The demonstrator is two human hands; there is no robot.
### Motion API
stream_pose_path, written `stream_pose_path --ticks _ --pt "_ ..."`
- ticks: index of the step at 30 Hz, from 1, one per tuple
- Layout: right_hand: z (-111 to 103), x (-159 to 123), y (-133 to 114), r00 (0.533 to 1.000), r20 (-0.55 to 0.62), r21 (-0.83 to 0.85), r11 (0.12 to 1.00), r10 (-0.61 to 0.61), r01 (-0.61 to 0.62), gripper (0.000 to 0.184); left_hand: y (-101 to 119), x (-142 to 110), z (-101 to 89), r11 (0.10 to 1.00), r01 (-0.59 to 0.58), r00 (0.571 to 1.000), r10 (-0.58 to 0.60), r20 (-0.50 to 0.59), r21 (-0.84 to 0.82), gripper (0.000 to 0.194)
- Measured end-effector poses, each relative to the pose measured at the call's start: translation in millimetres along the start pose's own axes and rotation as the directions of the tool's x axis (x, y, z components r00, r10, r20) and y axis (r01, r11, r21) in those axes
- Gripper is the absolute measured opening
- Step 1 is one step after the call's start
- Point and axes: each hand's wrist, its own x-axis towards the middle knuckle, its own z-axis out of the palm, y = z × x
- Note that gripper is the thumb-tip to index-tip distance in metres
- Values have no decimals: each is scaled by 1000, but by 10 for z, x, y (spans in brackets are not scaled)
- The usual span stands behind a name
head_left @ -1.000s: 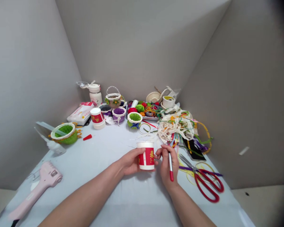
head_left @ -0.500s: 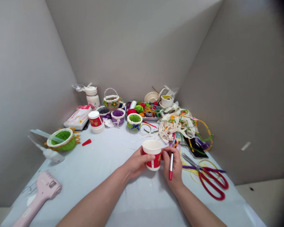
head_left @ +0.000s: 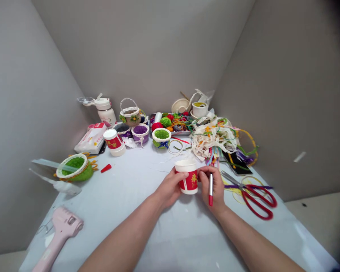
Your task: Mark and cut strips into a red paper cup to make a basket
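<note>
A white paper cup (head_left: 191,182) with a red printed band and gold lettering stands upright in my left hand (head_left: 170,189), its rim facing up. The thumb lies across the band while the fingers wrap behind the cup. My right hand (head_left: 215,190) is closed round a silver marker with a red end (head_left: 210,190), which slants down in front of the palm. Its writing tip is hidden by the fingers, at the cup's right side; I cannot tell whether it touches. Right of that hand lie large scissors with red handles (head_left: 253,194), blades apart.
At left are a pink glue gun (head_left: 65,223), a green basket (head_left: 83,173), a red cap (head_left: 105,168) and stacked cups (head_left: 113,142). Small baskets (head_left: 140,132) and a tray of yarn balls (head_left: 184,133) stand at the back. Tangled lace (head_left: 211,139) and a phone (head_left: 240,166) lie right.
The cup has been turned in my left hand, so more gold lettering faces me. The whole view has tilted slightly. Both hands keep their holds.
</note>
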Motion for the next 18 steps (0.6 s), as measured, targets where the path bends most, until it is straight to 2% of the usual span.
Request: stream_pose_path --ticks 11,18 --pt "3 -17 -25 998 27 7 998 -61 61 5 -5 31 -23 995 45 999 -47 -25 -88 38" --pt "-7 -24 -72 996 46 -1 997 -81 81 4 49 13 -17 998 37 997 -41 -72 -55 39"
